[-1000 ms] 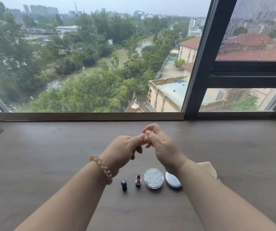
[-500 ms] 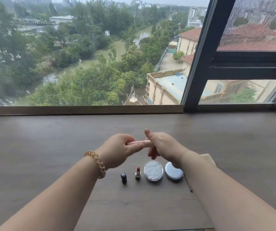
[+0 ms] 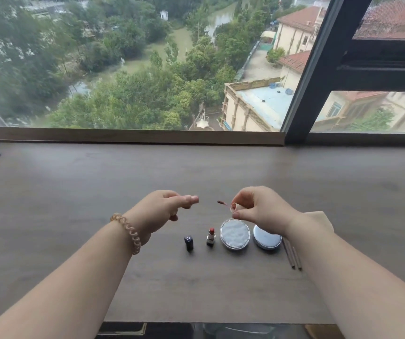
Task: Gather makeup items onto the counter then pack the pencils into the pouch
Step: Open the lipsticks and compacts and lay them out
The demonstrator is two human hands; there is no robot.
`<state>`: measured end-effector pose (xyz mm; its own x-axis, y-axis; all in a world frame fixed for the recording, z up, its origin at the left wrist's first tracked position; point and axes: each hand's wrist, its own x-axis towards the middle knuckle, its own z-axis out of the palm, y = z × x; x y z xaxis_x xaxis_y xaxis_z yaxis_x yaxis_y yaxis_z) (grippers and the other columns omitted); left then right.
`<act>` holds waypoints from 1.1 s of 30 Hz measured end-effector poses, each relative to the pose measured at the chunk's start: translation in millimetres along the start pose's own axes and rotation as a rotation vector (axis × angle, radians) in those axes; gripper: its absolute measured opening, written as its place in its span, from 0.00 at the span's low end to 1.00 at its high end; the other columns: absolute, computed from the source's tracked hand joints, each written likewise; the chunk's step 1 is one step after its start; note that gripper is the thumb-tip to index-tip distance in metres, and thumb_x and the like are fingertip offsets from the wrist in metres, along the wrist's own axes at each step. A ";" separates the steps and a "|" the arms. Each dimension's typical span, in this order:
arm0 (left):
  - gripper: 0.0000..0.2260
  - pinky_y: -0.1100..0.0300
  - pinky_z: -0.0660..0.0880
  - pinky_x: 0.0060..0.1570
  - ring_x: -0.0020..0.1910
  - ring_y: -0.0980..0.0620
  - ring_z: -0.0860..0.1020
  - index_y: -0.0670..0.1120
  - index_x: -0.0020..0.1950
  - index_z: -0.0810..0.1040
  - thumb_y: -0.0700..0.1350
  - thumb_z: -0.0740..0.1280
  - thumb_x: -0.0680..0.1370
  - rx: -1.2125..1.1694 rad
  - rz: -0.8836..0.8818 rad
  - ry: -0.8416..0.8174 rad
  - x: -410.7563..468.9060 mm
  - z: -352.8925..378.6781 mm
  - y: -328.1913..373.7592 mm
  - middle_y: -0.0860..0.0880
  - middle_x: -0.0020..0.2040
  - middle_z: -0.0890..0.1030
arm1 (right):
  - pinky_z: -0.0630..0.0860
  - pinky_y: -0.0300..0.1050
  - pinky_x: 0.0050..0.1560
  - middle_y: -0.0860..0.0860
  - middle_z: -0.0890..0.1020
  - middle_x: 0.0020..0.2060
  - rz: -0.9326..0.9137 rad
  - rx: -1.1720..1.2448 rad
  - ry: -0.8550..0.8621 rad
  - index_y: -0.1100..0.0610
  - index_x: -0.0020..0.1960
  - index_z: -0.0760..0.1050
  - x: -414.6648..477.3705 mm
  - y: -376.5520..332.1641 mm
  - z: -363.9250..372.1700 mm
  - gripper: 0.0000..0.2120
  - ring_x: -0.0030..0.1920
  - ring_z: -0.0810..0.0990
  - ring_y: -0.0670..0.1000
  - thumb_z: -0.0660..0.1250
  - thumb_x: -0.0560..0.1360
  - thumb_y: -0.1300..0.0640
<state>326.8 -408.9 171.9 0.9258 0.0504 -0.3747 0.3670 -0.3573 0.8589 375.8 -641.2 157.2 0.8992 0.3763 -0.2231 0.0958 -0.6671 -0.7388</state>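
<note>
Left hand [image 3: 164,209] clenched round pink tube [image 3: 191,199], right hand [image 3: 257,206] fingers [image 3: 242,200] pinched its wand [image 3: 221,203] — held apart, likely inspecting; pencils [image 3: 293,255] untouched

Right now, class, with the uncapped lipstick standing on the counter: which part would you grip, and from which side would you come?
Probably the lower case of the lipstick, pinched from the front, the person's own side. It stands upright with its red tip bare on top, so a grasp from above would likely smear it, and the open compact sits close on its right.
</note>
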 end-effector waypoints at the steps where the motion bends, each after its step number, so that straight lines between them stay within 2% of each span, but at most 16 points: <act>1: 0.14 0.60 0.67 0.42 0.37 0.53 0.71 0.46 0.48 0.83 0.56 0.70 0.73 -0.075 -0.042 0.005 2.8 -0.8 -7.7 0.52 0.32 0.73 | 0.79 0.51 0.49 0.47 0.84 0.40 0.027 0.021 0.028 0.50 0.41 0.78 1.9 7.8 3.2 0.05 0.45 0.83 0.51 0.72 0.69 0.58; 3: 0.12 0.57 0.63 0.43 0.37 0.53 0.72 0.49 0.53 0.82 0.54 0.66 0.76 -0.238 -0.127 -0.041 9.3 -0.2 -24.2 0.53 0.31 0.69 | 0.78 0.51 0.50 0.48 0.84 0.41 0.072 0.069 0.046 0.50 0.42 0.76 7.9 21.1 13.2 0.06 0.47 0.82 0.54 0.71 0.68 0.59; 5: 0.09 0.55 0.63 0.46 0.39 0.53 0.74 0.50 0.55 0.80 0.48 0.62 0.78 -0.398 -0.174 -0.060 19.2 4.3 -42.9 0.54 0.32 0.72 | 0.77 0.54 0.53 0.47 0.85 0.41 0.093 0.145 0.047 0.50 0.42 0.74 18.9 33.4 26.7 0.08 0.48 0.82 0.55 0.72 0.67 0.57; 8: 0.06 0.54 0.64 0.51 0.46 0.54 0.77 0.50 0.51 0.79 0.43 0.65 0.77 -0.502 -0.194 0.065 31.1 11.4 -62.9 0.55 0.39 0.81 | 0.76 0.54 0.55 0.46 0.83 0.39 0.082 0.153 0.078 0.49 0.39 0.75 34.2 47.8 42.9 0.08 0.47 0.82 0.51 0.73 0.64 0.54; 10: 0.07 0.58 0.66 0.51 0.47 0.58 0.78 0.50 0.51 0.78 0.40 0.67 0.75 -0.509 -0.193 0.144 39.4 16.2 -71.6 0.59 0.41 0.83 | 0.75 0.54 0.55 0.45 0.83 0.38 0.065 0.125 0.090 0.48 0.37 0.76 46.2 56.1 50.4 0.07 0.45 0.81 0.49 0.74 0.63 0.54; 12: 0.09 0.64 0.67 0.47 0.43 0.66 0.79 0.47 0.52 0.78 0.37 0.68 0.75 -0.511 -0.164 0.187 46.8 20.0 -75.9 0.61 0.40 0.84 | 0.74 0.54 0.57 0.42 0.83 0.36 0.045 0.082 0.087 0.47 0.37 0.77 57.0 62.1 55.8 0.06 0.44 0.81 0.45 0.73 0.62 0.52; 15: 0.10 0.69 0.70 0.48 0.44 0.65 0.80 0.42 0.53 0.79 0.34 0.70 0.73 -0.504 -0.107 0.197 58.7 24.4 -81.9 0.55 0.45 0.85 | 0.69 0.51 0.61 0.39 0.82 0.35 0.010 -0.088 0.075 0.45 0.38 0.78 73.4 62.4 64.0 0.04 0.47 0.78 0.41 0.72 0.64 0.51; 18: 0.08 0.73 0.74 0.42 0.39 0.60 0.79 0.41 0.49 0.80 0.35 0.73 0.71 -0.305 -0.092 0.209 68.6 27.7 -87.5 0.52 0.40 0.82 | 0.65 0.47 0.60 0.39 0.82 0.36 -0.070 -0.232 0.047 0.44 0.38 0.77 86.1 57.7 72.4 0.02 0.50 0.78 0.42 0.70 0.66 0.50; 21: 0.06 0.61 0.76 0.47 0.39 0.53 0.78 0.42 0.43 0.79 0.32 0.72 0.71 -0.122 -0.060 0.148 76.0 33.1 -91.2 0.49 0.38 0.80 | 0.63 0.46 0.58 0.40 0.82 0.36 -0.150 -0.340 -0.008 0.44 0.38 0.78 95.3 55.9 80.7 0.02 0.52 0.77 0.44 0.69 0.67 0.50; 22: 0.05 0.61 0.75 0.45 0.39 0.53 0.78 0.44 0.41 0.79 0.34 0.71 0.71 -0.052 -0.043 0.134 78.0 35.1 -93.1 0.50 0.37 0.81 | 0.63 0.46 0.58 0.40 0.82 0.37 -0.176 -0.373 -0.020 0.44 0.40 0.79 97.4 55.2 82.9 0.02 0.53 0.76 0.43 0.69 0.67 0.50; 24: 0.01 0.63 0.74 0.45 0.41 0.56 0.79 0.49 0.40 0.81 0.45 0.72 0.71 0.129 -0.029 0.127 82.0 37.9 -96.8 0.55 0.37 0.82 | 0.61 0.45 0.57 0.41 0.83 0.40 -0.217 -0.422 -0.051 0.45 0.43 0.80 101.0 53.1 86.1 0.05 0.54 0.74 0.44 0.69 0.67 0.51; 26: 0.05 0.56 0.75 0.51 0.40 0.58 0.77 0.55 0.38 0.81 0.55 0.69 0.67 0.258 -0.033 0.125 85.4 39.4 -100.0 0.60 0.34 0.81 | 0.59 0.46 0.58 0.41 0.83 0.42 -0.241 -0.468 -0.106 0.45 0.45 0.81 103.6 52.2 88.4 0.07 0.56 0.72 0.45 0.69 0.68 0.51; 27: 0.06 0.53 0.74 0.53 0.37 0.58 0.76 0.56 0.37 0.81 0.57 0.68 0.65 0.294 -0.040 0.123 87.3 40.5 -100.8 0.60 0.31 0.79 | 0.59 0.47 0.59 0.42 0.83 0.42 -0.249 -0.500 -0.137 0.46 0.46 0.80 104.7 52.5 89.6 0.07 0.56 0.72 0.46 0.69 0.68 0.52; 30: 0.10 0.48 0.74 0.58 0.33 0.57 0.76 0.54 0.38 0.82 0.56 0.64 0.65 0.396 -0.061 0.093 89.7 44.9 -100.6 0.59 0.28 0.78 | 0.59 0.47 0.62 0.42 0.83 0.43 -0.254 -0.570 -0.174 0.45 0.46 0.80 106.0 55.4 92.7 0.08 0.56 0.72 0.46 0.70 0.67 0.53; 33: 0.12 0.48 0.73 0.59 0.42 0.52 0.82 0.52 0.40 0.83 0.54 0.64 0.63 0.425 -0.083 0.055 89.5 46.6 -99.0 0.57 0.33 0.83 | 0.59 0.48 0.62 0.42 0.83 0.42 -0.241 -0.555 -0.170 0.45 0.45 0.79 106.2 58.5 93.3 0.08 0.56 0.73 0.46 0.71 0.66 0.53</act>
<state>369.1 -412.4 37.2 0.9023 0.1406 -0.4075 0.3811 -0.7018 0.6018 437.0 -580.3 31.0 0.7487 0.6243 -0.2230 0.5357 -0.7679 -0.3511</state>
